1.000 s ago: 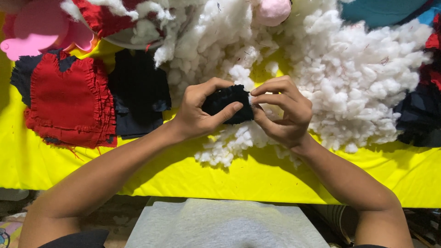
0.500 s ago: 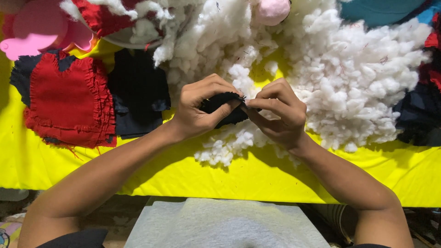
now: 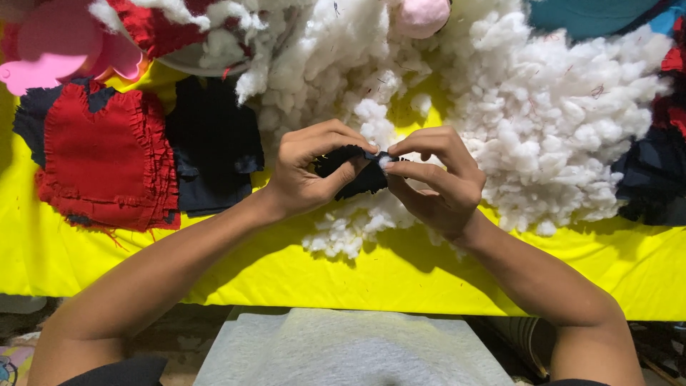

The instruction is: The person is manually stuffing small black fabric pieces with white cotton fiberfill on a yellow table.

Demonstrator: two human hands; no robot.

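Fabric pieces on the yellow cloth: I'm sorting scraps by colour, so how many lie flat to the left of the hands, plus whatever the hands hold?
Red frilled piece: 1
Dark navy flat piece: 1
Small black piece, held by left hand and right hand: 1
Total: 3

A bright yellow cloth (image 3: 429,286) covers the tabletop (image 3: 86,304) from edge to edge, its front hem hanging just over the near side. Light falls evenly from above and casts soft shadows on the cloth. Below the near edge lies a dim floor (image 3: 179,336), brownish and cluttered, with a pale patterned scrap (image 3: 11,361) at the lower left corner.
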